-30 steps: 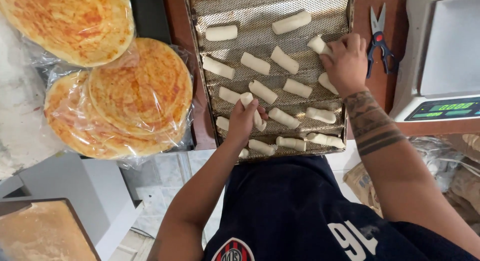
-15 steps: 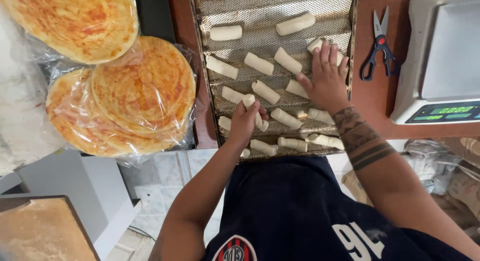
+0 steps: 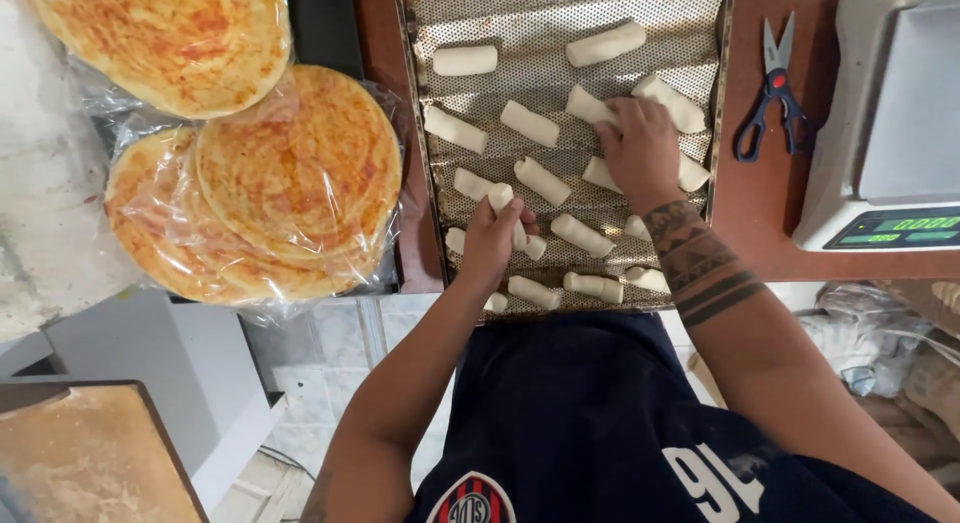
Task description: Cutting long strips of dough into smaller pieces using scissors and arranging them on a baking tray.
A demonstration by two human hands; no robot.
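Dough roll (image 3: 500, 197) sits pinched in the left hand (image 3: 492, 241), just above the near rows of the perforated baking tray (image 3: 560, 8). Right hand (image 3: 640, 151) lies flat, fingers curled down over another dough piece (image 3: 592, 108) mid-tray, touching it. More pale rolls lie in loose rows around both hands. Scissors (image 3: 772, 93) rest on the counter (image 3: 760, 213), beside a scale (image 3: 890, 133); bagged flatbreads (image 3: 290, 173) lie left.

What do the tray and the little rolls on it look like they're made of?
Tray: seemingly bare metal, dull grey, perforated and corrugated into channels. Rolls: apparently raw dough, pale, matte and smooth; the left hand holds one.
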